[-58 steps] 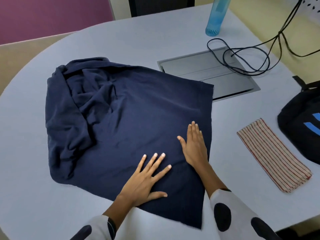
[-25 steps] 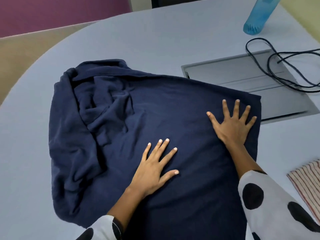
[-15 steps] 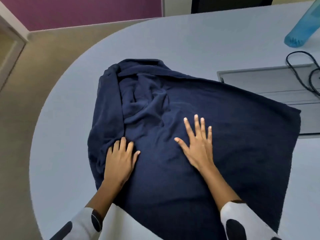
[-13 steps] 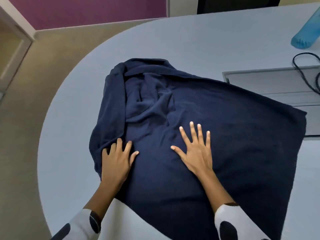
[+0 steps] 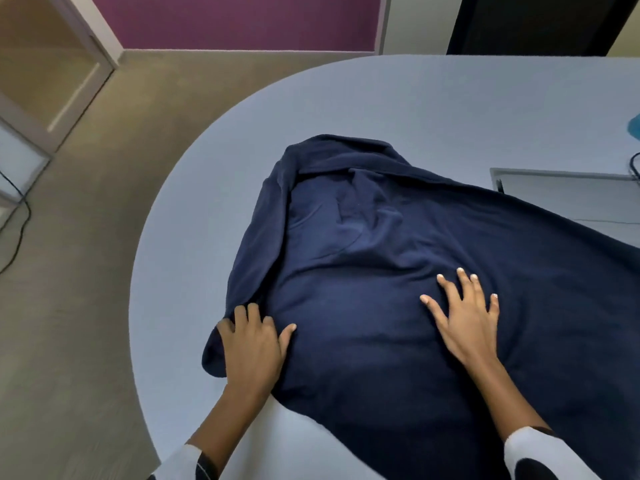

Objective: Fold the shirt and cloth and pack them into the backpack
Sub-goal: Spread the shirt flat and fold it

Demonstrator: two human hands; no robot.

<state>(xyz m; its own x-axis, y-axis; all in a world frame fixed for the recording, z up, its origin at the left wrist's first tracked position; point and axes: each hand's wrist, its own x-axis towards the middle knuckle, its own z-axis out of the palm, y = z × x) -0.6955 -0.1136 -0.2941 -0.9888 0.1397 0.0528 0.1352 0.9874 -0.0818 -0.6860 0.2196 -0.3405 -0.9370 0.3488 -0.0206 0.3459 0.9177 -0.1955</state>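
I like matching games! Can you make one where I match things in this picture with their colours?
Things:
1. shirt
2. table
3. wall
4. floor

Colours:
A. purple
B. tan
C. navy blue
D. pale grey-blue

Pairs: 1-C, 2-D, 3-A, 4-B

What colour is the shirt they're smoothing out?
Dark navy blue, plain; the shirt shows best in the head view.
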